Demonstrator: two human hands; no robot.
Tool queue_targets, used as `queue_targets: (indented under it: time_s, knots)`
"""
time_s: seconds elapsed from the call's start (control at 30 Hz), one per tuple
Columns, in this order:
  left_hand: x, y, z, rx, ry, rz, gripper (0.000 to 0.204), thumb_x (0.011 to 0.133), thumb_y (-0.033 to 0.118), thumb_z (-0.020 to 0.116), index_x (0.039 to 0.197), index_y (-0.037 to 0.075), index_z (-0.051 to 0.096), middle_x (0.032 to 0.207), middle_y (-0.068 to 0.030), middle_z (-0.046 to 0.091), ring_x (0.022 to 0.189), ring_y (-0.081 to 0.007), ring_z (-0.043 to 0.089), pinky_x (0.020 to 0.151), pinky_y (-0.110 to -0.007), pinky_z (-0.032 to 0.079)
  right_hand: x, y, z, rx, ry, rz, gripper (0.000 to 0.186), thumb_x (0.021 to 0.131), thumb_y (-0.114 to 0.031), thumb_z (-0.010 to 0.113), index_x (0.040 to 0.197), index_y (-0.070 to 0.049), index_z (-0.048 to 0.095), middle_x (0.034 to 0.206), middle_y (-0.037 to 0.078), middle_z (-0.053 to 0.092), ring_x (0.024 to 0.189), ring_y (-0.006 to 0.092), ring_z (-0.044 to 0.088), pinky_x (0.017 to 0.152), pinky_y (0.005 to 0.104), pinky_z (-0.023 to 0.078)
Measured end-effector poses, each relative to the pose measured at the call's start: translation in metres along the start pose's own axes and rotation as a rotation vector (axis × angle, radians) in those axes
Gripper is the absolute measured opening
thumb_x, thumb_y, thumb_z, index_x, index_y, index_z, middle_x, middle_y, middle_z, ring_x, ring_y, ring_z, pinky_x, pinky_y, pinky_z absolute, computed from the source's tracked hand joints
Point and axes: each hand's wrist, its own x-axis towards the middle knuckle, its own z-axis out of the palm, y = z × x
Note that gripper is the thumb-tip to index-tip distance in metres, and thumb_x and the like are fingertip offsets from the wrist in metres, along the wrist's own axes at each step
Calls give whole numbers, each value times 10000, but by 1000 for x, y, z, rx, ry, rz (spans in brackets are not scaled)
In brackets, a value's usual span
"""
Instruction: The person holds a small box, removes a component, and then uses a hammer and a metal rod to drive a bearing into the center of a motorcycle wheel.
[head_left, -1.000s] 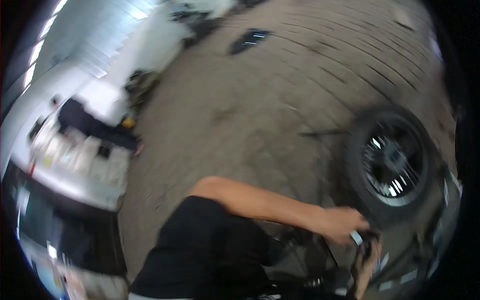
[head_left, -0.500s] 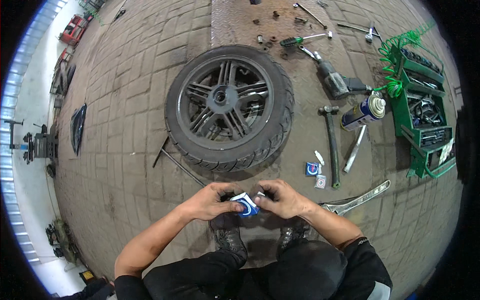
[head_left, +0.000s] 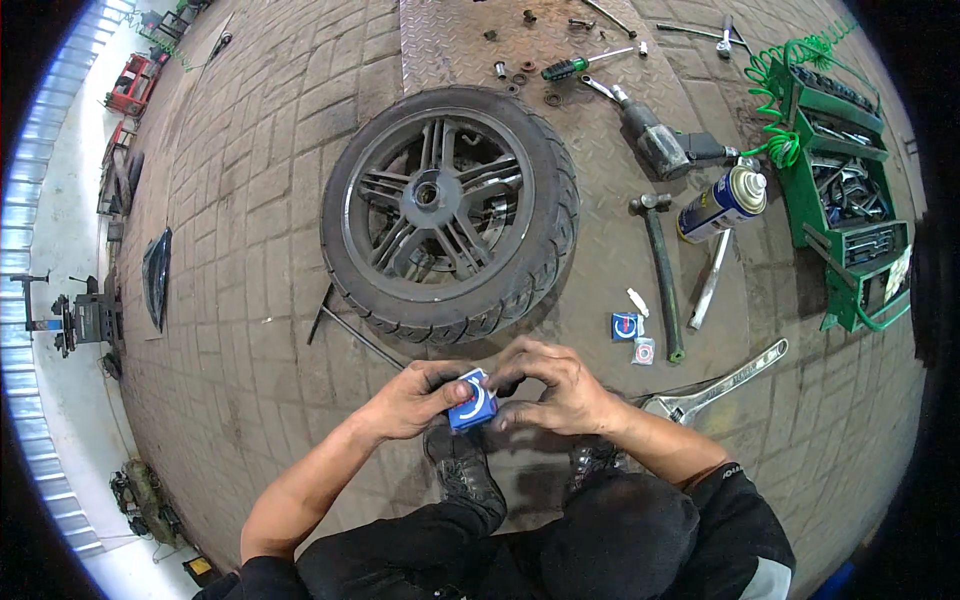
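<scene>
1 blue box [head_left: 474, 410] btwn hands [head_left: 408, 403]

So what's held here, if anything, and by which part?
The left grip holds a small blue box by its left side, thumb on the visible face. Whether the right grip, beside it, touches it is unclear.

A spray can [head_left: 718, 207] is standing between a hammer [head_left: 661, 270] and a toolbox [head_left: 796, 205], while a screwdriver [head_left: 566, 69] is lying near a power tool [head_left: 656, 140].
</scene>
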Motion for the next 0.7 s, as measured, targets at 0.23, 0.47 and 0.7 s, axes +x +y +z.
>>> queue_targets:
  time_s: [0.23,0.47,0.7]
  knots:
    - [-3,10,19,-96,231,-44,459,915,416,454,950,-26,575,764,-10,567,730,-56,483,647,-222,423,4,-2,2,-71,129,-117,354,630,-143,768,937,-41,625,973,79,552,885,215,571,757,335,479]
    - [-8,32,39,-284,356,-192,478,917,448,418,924,-7,567,706,-11,544,610,-52,487,515,-198,413,10,-8,0,-74,48,-74,264,665,-66,699,911,-23,613,892,89,548,853,231,556,730,341,458]
    - [-14,20,46,-678,226,-257,545,883,518,416,998,-6,513,670,-73,560,468,-107,475,386,-206,350,10,-4,1,339,-95,-126,251,684,-32,662,927,-17,604,886,87,535,855,226,540,757,338,445]
